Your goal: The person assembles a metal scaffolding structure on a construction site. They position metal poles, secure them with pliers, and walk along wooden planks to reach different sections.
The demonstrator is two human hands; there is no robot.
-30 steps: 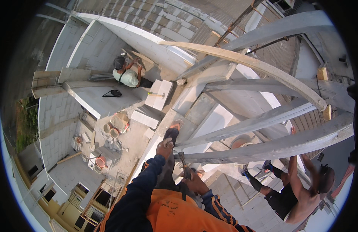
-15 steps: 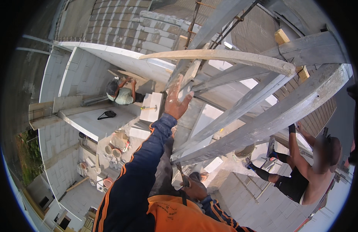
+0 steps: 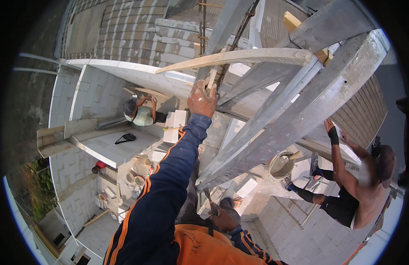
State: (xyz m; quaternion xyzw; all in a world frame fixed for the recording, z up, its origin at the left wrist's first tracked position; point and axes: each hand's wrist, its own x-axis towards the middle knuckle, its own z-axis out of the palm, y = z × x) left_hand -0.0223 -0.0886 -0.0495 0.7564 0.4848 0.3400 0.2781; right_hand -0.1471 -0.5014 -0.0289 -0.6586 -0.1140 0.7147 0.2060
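Observation:
My left hand (image 3: pixel 202 100) reaches forward, its fingers closed round a grey beam (image 3: pixel 224 33) beside a short strip of wood (image 3: pixel 212 78). Just beyond it a long pale wooden board (image 3: pixel 253 56) lies across the beam. Close to my body, my right hand (image 3: pixel 223 218) is wrapped round a slim hand tool (image 3: pixel 210 199), whose upper end points at the foot of a large grey beam (image 3: pixel 275 128). The kind of tool is not clear.
At right a co-worker (image 3: pixel 359 185) reaches toward the framework. Below left, another person (image 3: pixel 140 112) crouches near white blocks (image 3: pixel 176 123). A bucket of grey mix (image 3: pixel 282 166) stands far below. Thin steel bars (image 3: pixel 236 37) rise ahead. Block walls (image 3: pixel 74 165) surround a drop.
My left hand has gone from spread fingers to a grip on the beam. The right hand still holds the tool. The view has shifted slightly, and the co-worker's arm is raised higher.

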